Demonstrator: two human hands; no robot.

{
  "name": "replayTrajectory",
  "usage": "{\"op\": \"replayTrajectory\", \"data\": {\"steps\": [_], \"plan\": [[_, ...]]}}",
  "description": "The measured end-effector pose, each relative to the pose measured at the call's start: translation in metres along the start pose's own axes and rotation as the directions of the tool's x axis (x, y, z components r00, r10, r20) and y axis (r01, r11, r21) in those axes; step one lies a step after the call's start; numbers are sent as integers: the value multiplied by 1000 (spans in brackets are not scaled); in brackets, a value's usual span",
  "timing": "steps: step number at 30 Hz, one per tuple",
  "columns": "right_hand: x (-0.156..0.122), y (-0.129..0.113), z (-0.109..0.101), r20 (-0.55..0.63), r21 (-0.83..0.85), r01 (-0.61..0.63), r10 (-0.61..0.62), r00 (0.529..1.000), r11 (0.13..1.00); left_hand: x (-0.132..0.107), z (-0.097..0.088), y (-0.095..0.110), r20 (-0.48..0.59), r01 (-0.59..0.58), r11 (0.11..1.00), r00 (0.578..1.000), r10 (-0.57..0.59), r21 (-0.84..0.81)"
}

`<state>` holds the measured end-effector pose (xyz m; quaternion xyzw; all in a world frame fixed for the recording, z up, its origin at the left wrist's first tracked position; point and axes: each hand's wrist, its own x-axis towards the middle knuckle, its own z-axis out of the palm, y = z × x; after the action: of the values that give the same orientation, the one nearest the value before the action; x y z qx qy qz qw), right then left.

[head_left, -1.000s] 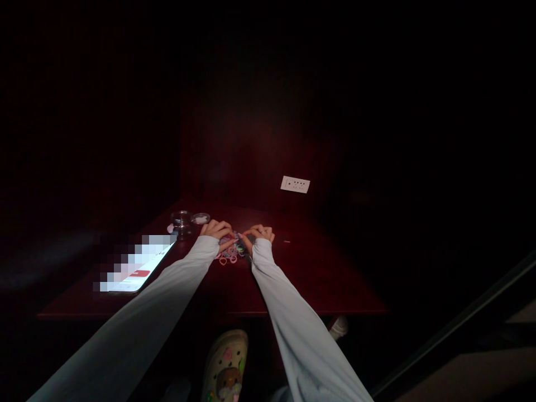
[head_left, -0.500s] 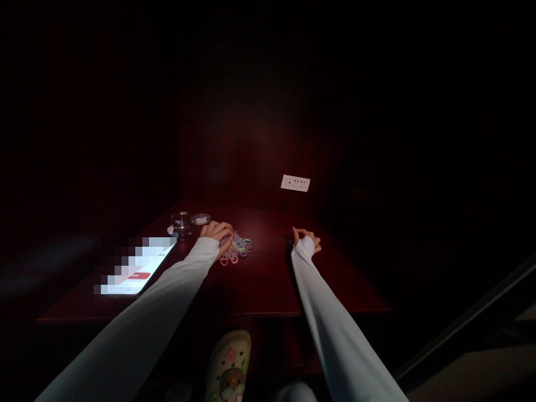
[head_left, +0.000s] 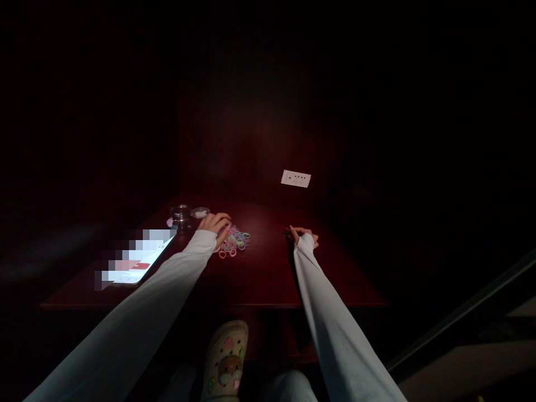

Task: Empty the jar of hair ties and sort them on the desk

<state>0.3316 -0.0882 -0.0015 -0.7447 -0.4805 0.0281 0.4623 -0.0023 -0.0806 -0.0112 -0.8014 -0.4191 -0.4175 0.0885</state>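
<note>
A pile of small pastel hair ties (head_left: 238, 241) lies on the dark red table (head_left: 259, 285). My left hand (head_left: 215, 224) rests at the left side of the pile, fingers bent and thumb apart; it is open, and no hair tie shows in its grasp. To the right, apart from the pile, my right hand (head_left: 305, 235) is low over the table. Its thumb and fingers are closed in a pinch, and whatever they may hold is too dark to make out.
Behind my left forearm stands a clear jar (head_left: 181, 215), with a round clear lid (head_left: 201, 213) beside it. A lit phone (head_left: 140, 267) lies at the left. A white socket plate (head_left: 295, 178) is on the back wall. Below the table edge shows a clog (head_left: 226, 357).
The whole view has shifted slightly, so the table appears a little higher. My left hand has moved a little at the pile; my right hand keeps its pinch in nearly the same place.
</note>
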Motion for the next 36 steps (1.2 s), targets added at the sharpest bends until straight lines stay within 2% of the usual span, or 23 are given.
{"op": "replayTrajectory", "data": {"steps": [4,6,12,19,23,28,32,36], "plan": [[-2,-3,2,-45,-13,125,-125,991,992,0,5,-4,-26,-34,999,999,34,8],[-2,-4,2,-44,-21,141,-142,989,990,1,5,-6,-12,-53,998,999,53,23],[-2,-2,1,-56,14,46,-45,997,999,3,1,-9,14,-58,998,998,58,6],[-6,-5,1,31,31,74,-75,997,997,4,3,-14,31,-60,998,998,60,-1],[-6,-6,0,37,25,73,-74,997,997,5,5,-18,62,-67,998,996,66,7],[-5,-7,-1,71,-20,28,-26,997,999,5,6,-18,27,-69,998,997,69,12],[-6,-11,-1,110,-61,-28,34,993,998,4,7,-21,44,-99,995,994,99,4],[-8,-13,-3,162,-99,-18,34,986,995,4,7,-25,45,-127,992,991,126,13]]}}
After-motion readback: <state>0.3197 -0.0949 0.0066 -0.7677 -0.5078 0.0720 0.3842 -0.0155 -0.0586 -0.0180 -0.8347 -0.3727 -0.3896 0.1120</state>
